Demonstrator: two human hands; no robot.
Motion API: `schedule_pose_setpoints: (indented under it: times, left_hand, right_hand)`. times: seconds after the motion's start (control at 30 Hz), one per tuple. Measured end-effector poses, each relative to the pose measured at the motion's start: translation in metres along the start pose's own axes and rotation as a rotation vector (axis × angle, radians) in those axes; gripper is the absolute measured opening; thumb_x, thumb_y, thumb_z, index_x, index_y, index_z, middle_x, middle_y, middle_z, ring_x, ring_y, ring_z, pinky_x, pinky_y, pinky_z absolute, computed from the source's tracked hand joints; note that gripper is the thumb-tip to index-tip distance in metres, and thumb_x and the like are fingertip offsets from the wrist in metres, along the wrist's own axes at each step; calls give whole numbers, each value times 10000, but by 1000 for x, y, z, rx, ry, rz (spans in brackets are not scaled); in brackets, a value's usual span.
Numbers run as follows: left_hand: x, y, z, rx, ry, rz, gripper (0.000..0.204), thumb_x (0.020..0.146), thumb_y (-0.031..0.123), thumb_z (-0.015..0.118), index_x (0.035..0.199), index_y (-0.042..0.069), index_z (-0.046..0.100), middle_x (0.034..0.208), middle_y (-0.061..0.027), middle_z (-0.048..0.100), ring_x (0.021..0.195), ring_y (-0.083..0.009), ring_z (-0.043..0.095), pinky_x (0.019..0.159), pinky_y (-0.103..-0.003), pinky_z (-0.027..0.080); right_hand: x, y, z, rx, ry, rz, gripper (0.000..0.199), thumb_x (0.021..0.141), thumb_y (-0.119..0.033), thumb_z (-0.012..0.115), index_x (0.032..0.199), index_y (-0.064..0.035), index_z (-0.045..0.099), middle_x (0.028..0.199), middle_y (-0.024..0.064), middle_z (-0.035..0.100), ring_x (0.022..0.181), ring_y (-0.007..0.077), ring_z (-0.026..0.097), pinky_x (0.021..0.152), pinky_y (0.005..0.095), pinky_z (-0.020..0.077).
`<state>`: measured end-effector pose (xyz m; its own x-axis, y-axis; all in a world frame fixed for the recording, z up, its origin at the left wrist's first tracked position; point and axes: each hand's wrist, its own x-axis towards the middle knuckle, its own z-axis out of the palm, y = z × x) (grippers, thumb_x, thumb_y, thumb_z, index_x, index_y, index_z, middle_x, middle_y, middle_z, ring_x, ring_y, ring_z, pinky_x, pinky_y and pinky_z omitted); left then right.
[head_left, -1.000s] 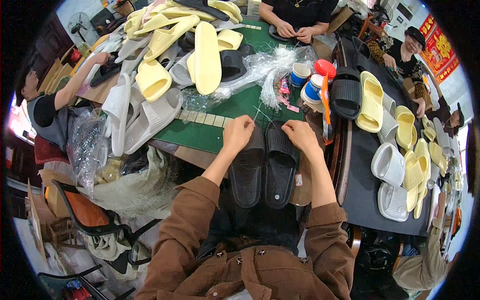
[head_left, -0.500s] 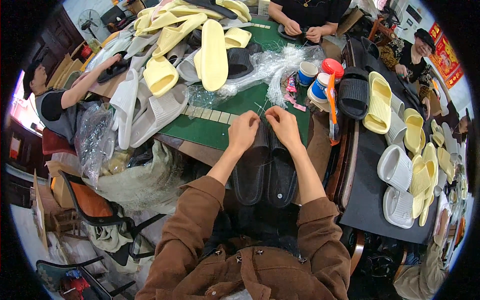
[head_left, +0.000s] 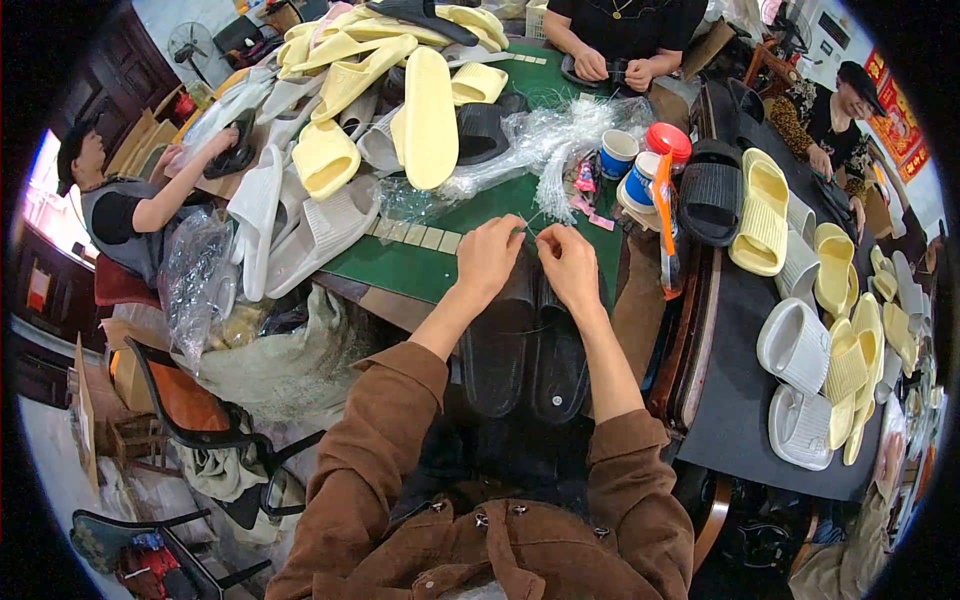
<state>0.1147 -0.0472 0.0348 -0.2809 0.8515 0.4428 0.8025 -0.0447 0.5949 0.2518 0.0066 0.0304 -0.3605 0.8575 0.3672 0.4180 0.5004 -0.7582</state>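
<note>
A pair of black slide slippers, the left one (head_left: 494, 368) beside the right one (head_left: 560, 375), lies at the table's near edge with the heels toward me. Over their toe ends, my left hand (head_left: 488, 258) pinches a thin clear plastic strand (head_left: 527, 222). My right hand (head_left: 567, 262) is close beside it, thumb and fingertips also pinched on the strand. Whether the strand passes through the slippers is hidden behind my fingers. Just beyond my hands lies a bundle of similar pale strands (head_left: 553, 195) on the green table mat (head_left: 385, 262).
Yellow and grey slippers (head_left: 430, 125) are heaped at the far left. Paper cups (head_left: 617, 153) and a red-lidded tub (head_left: 668, 143) stand at the right. More slippers (head_left: 793, 340) line a dark side table (head_left: 725, 420). Co-workers sit left, across and far right; a sack (head_left: 300, 365) stands left.
My hands stay over the slippers, the fingertips a little farther apart. The whole view has shifted slightly. At the far right, the co-worker's hand has come down from the face.
</note>
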Motion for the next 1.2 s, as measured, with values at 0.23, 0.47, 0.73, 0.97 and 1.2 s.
schedule_pose_setpoints:
  times: [0.23, 0.47, 0.73, 0.97, 1.2]
  left_hand:
    - [0, 8, 5, -70, -38, 68, 107, 837, 122, 597, 891, 50, 656, 795, -135, 624, 740, -346, 612, 630, -407, 478]
    - [-1, -5, 6, -63, 85, -91, 90, 832, 96, 582, 847, 24, 633, 812, -141, 634, 731, -334, 620, 626, -392, 478]
    - [1, -7, 11, -191, -80, 58, 77, 833, 100, 567, 804, 36, 600, 796, -139, 628, 744, -366, 603, 624, -439, 463]
    - [-5, 2, 9, -160, 171, -179, 60, 823, 83, 574, 816, 23, 578, 790, -152, 621, 739, -367, 601, 610, -434, 452]
    - [-4, -5, 8, -169, 44, -93, 59, 815, 86, 587, 819, 28, 575, 778, -141, 619, 722, -360, 598, 609, -434, 454]
  right_hand:
    - [1, 5, 4, 64, 27, -4, 74, 799, -97, 601, 821, -26, 601, 769, 135, 596, 709, 304, 606, 640, 392, 476]
    - [-4, 3, 7, 103, -24, 91, 95, 794, -101, 609, 812, -8, 603, 753, 136, 599, 686, 276, 611, 633, 361, 480]
    - [-4, 11, 11, 161, 24, 46, 80, 789, -80, 613, 819, -6, 605, 758, 130, 602, 680, 261, 609, 631, 358, 472]
    - [-5, 4, 3, 114, -59, 72, 84, 756, -63, 606, 770, 5, 559, 704, 118, 541, 628, 250, 553, 600, 350, 444]
    - [-7, 4, 5, 175, -56, 71, 94, 749, -69, 612, 768, 2, 553, 696, 105, 521, 626, 220, 534, 601, 339, 436]
